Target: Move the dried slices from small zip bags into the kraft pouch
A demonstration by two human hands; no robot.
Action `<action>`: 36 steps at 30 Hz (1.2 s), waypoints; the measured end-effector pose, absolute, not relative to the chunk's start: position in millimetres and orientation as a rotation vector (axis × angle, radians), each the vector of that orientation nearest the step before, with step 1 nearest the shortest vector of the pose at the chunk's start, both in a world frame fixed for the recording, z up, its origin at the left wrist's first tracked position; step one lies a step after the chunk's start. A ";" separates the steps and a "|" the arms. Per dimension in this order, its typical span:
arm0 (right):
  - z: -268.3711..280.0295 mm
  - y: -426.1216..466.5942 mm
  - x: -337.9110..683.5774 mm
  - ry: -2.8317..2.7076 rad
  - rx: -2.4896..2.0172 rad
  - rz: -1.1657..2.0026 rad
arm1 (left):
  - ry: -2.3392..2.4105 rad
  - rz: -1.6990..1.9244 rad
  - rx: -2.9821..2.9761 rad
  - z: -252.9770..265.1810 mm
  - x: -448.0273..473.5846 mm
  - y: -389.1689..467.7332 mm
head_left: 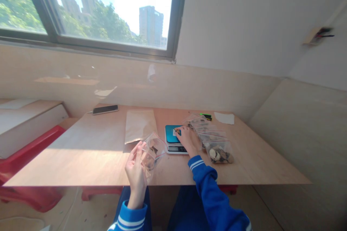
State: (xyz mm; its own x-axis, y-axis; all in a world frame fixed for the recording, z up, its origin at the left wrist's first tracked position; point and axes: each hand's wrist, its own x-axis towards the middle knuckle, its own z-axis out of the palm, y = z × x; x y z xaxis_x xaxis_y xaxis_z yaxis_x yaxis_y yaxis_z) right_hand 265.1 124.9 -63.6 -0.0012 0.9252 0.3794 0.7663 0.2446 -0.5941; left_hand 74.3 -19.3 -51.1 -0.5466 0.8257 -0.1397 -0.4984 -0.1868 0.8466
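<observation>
Resealable clear bag [154, 153] with some dark bits in it is held up over the table's [81, 166] near edge, left of middle, mouth partly open, pinched between the thumb and fingers of the left hand [134, 162]. Right hand [186, 138] is over the blue-topped digital scale [170, 136], around mid-table, fingers curled nearly closed at something small and brownish, can't tell if it's actually gripped. Filled zip bags [220, 152] overlap in a row just right of the scale, brown paper envelope [140, 124] near the far edge, phone [105, 109] by the far left corner
</observation>
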 end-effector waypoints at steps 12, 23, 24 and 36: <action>7.7 76.1 248.1 -1.771 -1.246 0.493 | 1.099 1.813 0.418 -50.6 77.4 -20.0; 3.7 37.8 242.0 -1.758 -0.971 0.888 | 0.977 1.650 0.495 -36.7 72.9 -25.9; -0.2 34.0 242.2 -1.780 -0.957 0.941 | 0.938 1.609 0.509 -33.5 73.0 -26.7; -14.0 8.7 242.9 -1.203 -1.060 0.862 | 0.719 1.339 0.688 -20.7 67.3 -27.1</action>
